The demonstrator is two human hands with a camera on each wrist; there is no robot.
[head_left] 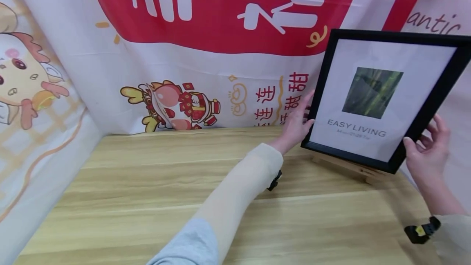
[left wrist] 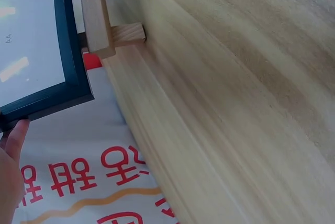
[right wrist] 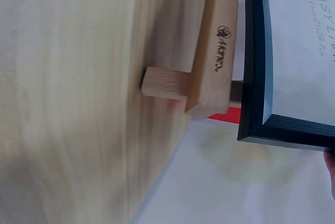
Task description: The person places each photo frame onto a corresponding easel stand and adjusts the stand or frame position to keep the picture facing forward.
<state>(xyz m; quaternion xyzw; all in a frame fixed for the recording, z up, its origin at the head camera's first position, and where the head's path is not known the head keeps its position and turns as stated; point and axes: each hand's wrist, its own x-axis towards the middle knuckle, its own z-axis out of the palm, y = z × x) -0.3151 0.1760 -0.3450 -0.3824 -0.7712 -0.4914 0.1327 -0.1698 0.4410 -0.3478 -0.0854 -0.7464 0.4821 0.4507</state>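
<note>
A black picture frame (head_left: 362, 101) with a white mat and the words "EASY LIVING" stands tilted back at the right of the table. Its lower edge is at a small wooden easel (head_left: 342, 162), whose ledge shows close up in the right wrist view as a wooden bar (right wrist: 214, 51). My left hand (head_left: 297, 124) holds the frame's left side, thumb near the front edge. On the opposite side, my right hand (head_left: 428, 154) grips the right edge with the thumb in front and fingers partly hidden behind. Both wrist views show little of the hands.
The wood-grain table (head_left: 165, 199) runs forward to a white cloth backdrop (head_left: 228, 64) with red and white print. Another printed cloth (head_left: 33, 77) hangs along the left side. A black band (head_left: 421, 230) is on the right wrist.
</note>
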